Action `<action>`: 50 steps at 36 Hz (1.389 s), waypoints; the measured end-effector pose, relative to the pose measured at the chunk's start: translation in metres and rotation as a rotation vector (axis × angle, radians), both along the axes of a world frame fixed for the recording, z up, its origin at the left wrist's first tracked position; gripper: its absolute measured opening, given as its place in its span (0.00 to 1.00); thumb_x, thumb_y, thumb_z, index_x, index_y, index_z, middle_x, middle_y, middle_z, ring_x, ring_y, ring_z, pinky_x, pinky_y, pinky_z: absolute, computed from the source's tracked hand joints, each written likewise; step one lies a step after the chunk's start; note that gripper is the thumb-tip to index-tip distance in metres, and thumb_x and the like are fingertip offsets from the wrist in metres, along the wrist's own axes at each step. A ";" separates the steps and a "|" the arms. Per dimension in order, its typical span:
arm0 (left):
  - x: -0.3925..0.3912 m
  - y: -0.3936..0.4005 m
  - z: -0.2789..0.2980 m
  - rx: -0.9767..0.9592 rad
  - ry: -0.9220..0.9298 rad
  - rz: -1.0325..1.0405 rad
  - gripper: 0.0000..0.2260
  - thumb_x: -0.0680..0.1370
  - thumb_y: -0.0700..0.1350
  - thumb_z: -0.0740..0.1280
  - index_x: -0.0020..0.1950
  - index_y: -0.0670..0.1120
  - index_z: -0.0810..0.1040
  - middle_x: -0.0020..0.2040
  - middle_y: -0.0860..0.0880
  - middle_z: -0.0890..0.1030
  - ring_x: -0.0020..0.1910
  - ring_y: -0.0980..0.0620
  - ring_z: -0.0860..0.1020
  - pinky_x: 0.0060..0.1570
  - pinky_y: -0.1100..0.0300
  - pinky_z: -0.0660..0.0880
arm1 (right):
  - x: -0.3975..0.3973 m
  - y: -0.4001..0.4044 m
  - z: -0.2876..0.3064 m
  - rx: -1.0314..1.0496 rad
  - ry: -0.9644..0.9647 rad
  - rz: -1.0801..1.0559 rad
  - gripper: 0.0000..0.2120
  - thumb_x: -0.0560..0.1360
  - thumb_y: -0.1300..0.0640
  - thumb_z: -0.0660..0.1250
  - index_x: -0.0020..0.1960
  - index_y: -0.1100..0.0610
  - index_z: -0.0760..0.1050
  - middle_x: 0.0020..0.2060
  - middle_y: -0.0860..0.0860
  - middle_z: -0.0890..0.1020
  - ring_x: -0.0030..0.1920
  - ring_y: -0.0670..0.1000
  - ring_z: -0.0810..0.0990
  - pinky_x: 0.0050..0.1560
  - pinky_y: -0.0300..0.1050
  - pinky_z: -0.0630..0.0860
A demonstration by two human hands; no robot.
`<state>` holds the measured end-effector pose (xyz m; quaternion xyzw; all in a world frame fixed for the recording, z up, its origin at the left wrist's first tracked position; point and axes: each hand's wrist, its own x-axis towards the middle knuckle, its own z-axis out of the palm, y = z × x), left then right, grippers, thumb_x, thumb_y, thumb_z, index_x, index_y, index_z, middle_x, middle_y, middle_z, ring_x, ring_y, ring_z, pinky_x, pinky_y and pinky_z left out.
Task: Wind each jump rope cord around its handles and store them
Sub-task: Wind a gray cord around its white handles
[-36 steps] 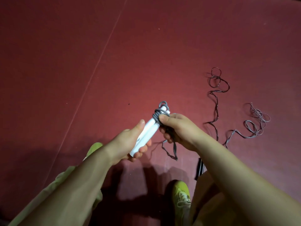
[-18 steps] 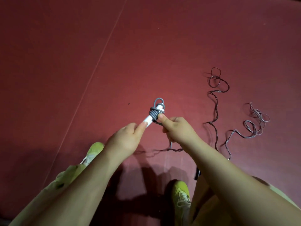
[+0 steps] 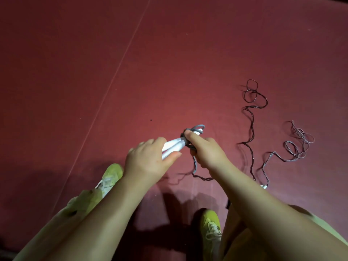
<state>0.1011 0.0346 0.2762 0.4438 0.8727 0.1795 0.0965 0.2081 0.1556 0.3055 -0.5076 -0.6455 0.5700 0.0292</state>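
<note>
Both hands are up over the dark red floor [image 3: 169, 63] working on one jump rope. The left hand [image 3: 148, 162] has its fingers [image 3: 150, 145] curled round the lower end of the pair of white handles [image 3: 174, 146], thumb lying along the side, so it's a proper grip. The handles are held together, tilted up and away to the right. At their far end there's a bundle of grey cord [image 3: 195, 129] already wrapped round, with a loop poking out past the tip. The right hand [image 3: 206, 151] sits right on those wraps, thumb pressed on top and the other fingers curled underneath, pinching the cord against the handles. A loose tail of the same cord hangs below that hand and trails onto the floor.

Off to the right, well apart from the hands, a second rope's dark cord [image 3: 251, 129] lies squiggly on the floor, and a greyish tangle of cord [image 3: 297, 146] sits beyond it. Two yellow-green shoes [image 3: 111, 174] show at the bottom.
</note>
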 end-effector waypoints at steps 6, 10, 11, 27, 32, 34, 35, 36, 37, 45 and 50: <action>-0.009 -0.002 -0.001 -0.043 -0.642 -0.005 0.18 0.65 0.60 0.67 0.41 0.49 0.68 0.33 0.52 0.73 0.34 0.48 0.71 0.35 0.53 0.66 | 0.000 -0.001 0.003 0.102 0.045 0.059 0.22 0.75 0.46 0.64 0.27 0.55 0.66 0.21 0.46 0.65 0.23 0.47 0.60 0.30 0.44 0.58; -0.011 -0.003 0.014 0.003 -1.333 0.014 0.11 0.72 0.51 0.68 0.50 0.48 0.76 0.42 0.48 0.80 0.40 0.49 0.78 0.39 0.59 0.74 | 0.001 0.003 0.003 0.104 0.137 0.050 0.23 0.76 0.46 0.63 0.25 0.52 0.65 0.24 0.50 0.63 0.24 0.48 0.58 0.30 0.44 0.55; -0.012 -0.005 0.017 -0.003 -1.497 0.029 0.13 0.73 0.52 0.66 0.54 0.48 0.76 0.44 0.45 0.83 0.41 0.47 0.81 0.39 0.58 0.77 | 0.001 0.004 0.003 0.095 0.162 0.056 0.23 0.75 0.44 0.64 0.25 0.52 0.65 0.25 0.51 0.62 0.24 0.48 0.58 0.30 0.44 0.54; -0.007 0.004 0.011 0.000 -1.699 0.115 0.29 0.72 0.66 0.54 0.47 0.42 0.77 0.30 0.49 0.71 0.26 0.51 0.68 0.27 0.62 0.62 | 0.007 0.009 0.004 0.020 0.110 0.184 0.24 0.80 0.44 0.58 0.37 0.60 0.76 0.24 0.50 0.70 0.22 0.49 0.67 0.24 0.40 0.66; -0.003 0.006 0.009 0.024 -1.491 0.165 0.27 0.79 0.63 0.51 0.45 0.42 0.77 0.30 0.49 0.73 0.25 0.52 0.69 0.29 0.61 0.61 | 0.006 0.010 0.003 0.050 0.013 0.178 0.27 0.79 0.40 0.57 0.34 0.60 0.75 0.22 0.51 0.71 0.21 0.51 0.70 0.26 0.41 0.69; -0.003 0.006 0.006 0.044 -1.415 0.187 0.26 0.79 0.62 0.52 0.45 0.42 0.78 0.30 0.50 0.73 0.26 0.51 0.69 0.29 0.61 0.61 | 0.006 0.011 0.003 0.092 -0.038 0.196 0.29 0.79 0.38 0.56 0.33 0.60 0.75 0.22 0.52 0.72 0.21 0.51 0.71 0.30 0.42 0.70; -0.003 0.006 0.005 0.053 -1.380 0.196 0.26 0.79 0.62 0.53 0.44 0.43 0.78 0.29 0.50 0.74 0.26 0.51 0.70 0.29 0.61 0.61 | 0.007 0.011 0.002 0.122 -0.065 0.211 0.30 0.79 0.37 0.55 0.32 0.60 0.75 0.21 0.52 0.73 0.21 0.51 0.71 0.31 0.42 0.71; -0.002 0.006 0.005 0.060 -1.347 0.202 0.25 0.79 0.62 0.53 0.44 0.43 0.78 0.29 0.50 0.74 0.26 0.51 0.70 0.28 0.61 0.61 | 0.007 0.011 0.001 0.151 -0.089 0.226 0.31 0.78 0.36 0.54 0.32 0.60 0.76 0.21 0.52 0.73 0.21 0.51 0.72 0.32 0.42 0.70; -0.002 0.006 0.004 0.058 -1.313 0.206 0.25 0.79 0.62 0.54 0.43 0.44 0.78 0.29 0.51 0.74 0.26 0.51 0.70 0.28 0.61 0.62 | 0.008 0.010 0.001 0.169 -0.105 0.235 0.31 0.78 0.36 0.54 0.32 0.59 0.76 0.21 0.53 0.74 0.22 0.51 0.72 0.32 0.42 0.70; -0.008 0.005 -0.006 0.040 -0.745 0.182 0.30 0.66 0.71 0.58 0.39 0.42 0.73 0.30 0.52 0.72 0.32 0.49 0.69 0.36 0.54 0.67 | 0.006 0.007 0.002 -0.012 -0.022 0.219 0.30 0.76 0.35 0.57 0.42 0.62 0.79 0.30 0.51 0.78 0.27 0.51 0.75 0.32 0.44 0.70; -0.002 0.003 -0.002 0.064 -0.554 0.136 0.14 0.72 0.59 0.68 0.41 0.49 0.72 0.34 0.52 0.74 0.34 0.50 0.71 0.34 0.54 0.66 | 0.005 0.004 0.002 -0.030 -0.013 0.170 0.27 0.74 0.34 0.60 0.40 0.59 0.78 0.28 0.50 0.75 0.24 0.48 0.71 0.26 0.38 0.63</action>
